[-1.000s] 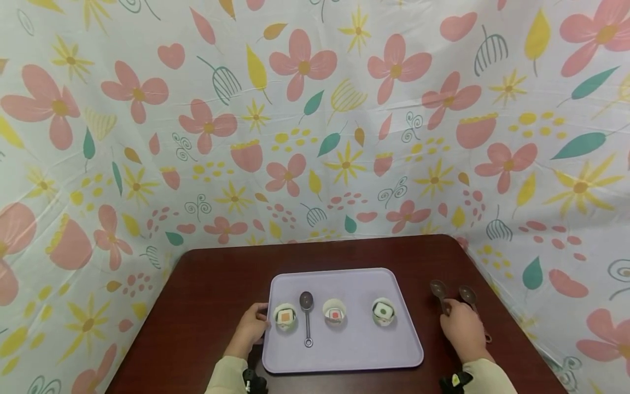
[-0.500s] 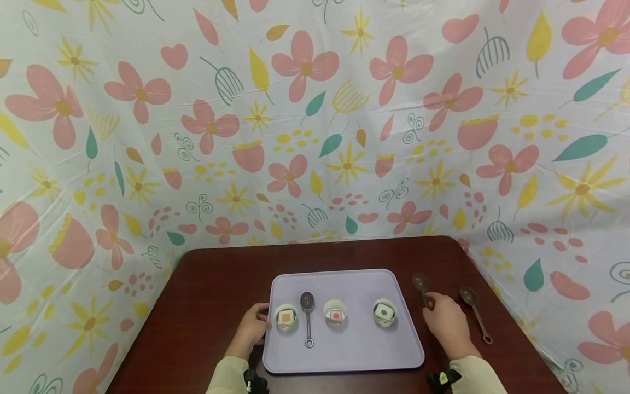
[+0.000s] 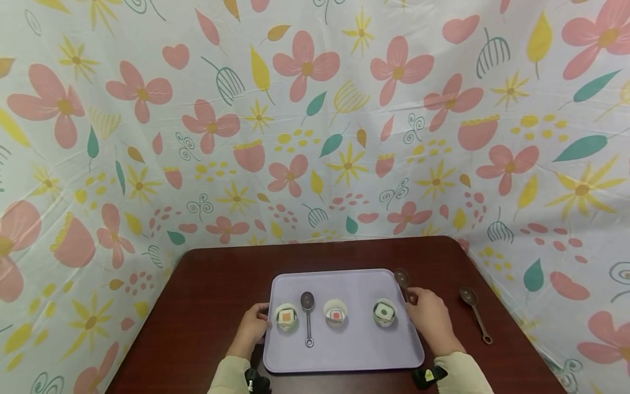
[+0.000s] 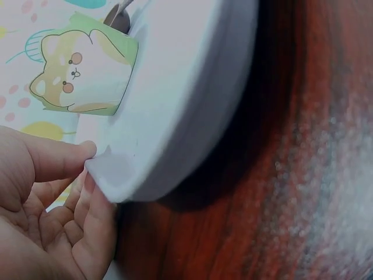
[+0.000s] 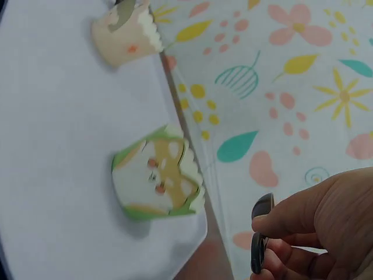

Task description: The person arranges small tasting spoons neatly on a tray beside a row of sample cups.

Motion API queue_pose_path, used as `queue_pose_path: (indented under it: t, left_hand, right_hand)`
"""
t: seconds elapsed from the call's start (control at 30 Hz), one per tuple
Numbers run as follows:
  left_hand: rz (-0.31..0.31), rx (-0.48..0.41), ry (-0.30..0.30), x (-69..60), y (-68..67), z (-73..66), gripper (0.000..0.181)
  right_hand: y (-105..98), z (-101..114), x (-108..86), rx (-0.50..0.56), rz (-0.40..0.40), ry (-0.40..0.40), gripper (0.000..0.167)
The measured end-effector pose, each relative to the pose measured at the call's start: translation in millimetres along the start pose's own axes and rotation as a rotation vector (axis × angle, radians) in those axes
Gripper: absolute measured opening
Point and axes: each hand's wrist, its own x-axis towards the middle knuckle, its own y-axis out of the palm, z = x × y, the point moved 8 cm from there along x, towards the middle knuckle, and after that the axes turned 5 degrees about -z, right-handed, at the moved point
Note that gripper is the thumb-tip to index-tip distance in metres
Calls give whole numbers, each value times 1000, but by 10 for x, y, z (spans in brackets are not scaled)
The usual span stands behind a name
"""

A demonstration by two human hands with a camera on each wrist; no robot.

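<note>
A lavender tray (image 3: pixel 354 353) lies on the table and carries three paper baking cups. The left cup (image 3: pixel 290 327) holds an orange-marked piece, the middle cup (image 3: pixel 336 323) a red-marked one and the right cup (image 3: pixel 384 323) a green-marked one. Between the first two lies a brown spoon (image 3: pixel 308 320). My left hand (image 3: pixel 252 328) pinches the tray's left rim, thumb on top in the left wrist view. Pinched in my right hand (image 3: pixel 434 320) is another spoon (image 3: pixel 402 278), its bowl over the tray's upper right edge. Fingers hide much of its handle.
A third spoon (image 3: pixel 475 314) lies on the dark wooden table (image 3: pixel 216 290) to the right of my right hand. Behind the table hangs a flower-print cloth (image 3: pixel 315 180). A cartoon animal decorates a cup (image 5: pixel 154 178) in the right wrist view.
My right hand has moved left with the spoon it holds, from beside the other spoon at the right to the tray's right edge. The left hand stays at the rim.
</note>
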Motion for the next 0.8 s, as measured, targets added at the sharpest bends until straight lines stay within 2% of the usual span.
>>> queue_pose_path:
  t: [0.33,0.8]
  left_hand:
    - [9,-7,0,-3,14,-4,49]
    - [9,-13,-8,-5,-7,1,49]
  right_hand:
    - [159,236,-26,51,16,-12,37]
    - [338,512,-94,58,-36,-44,30]
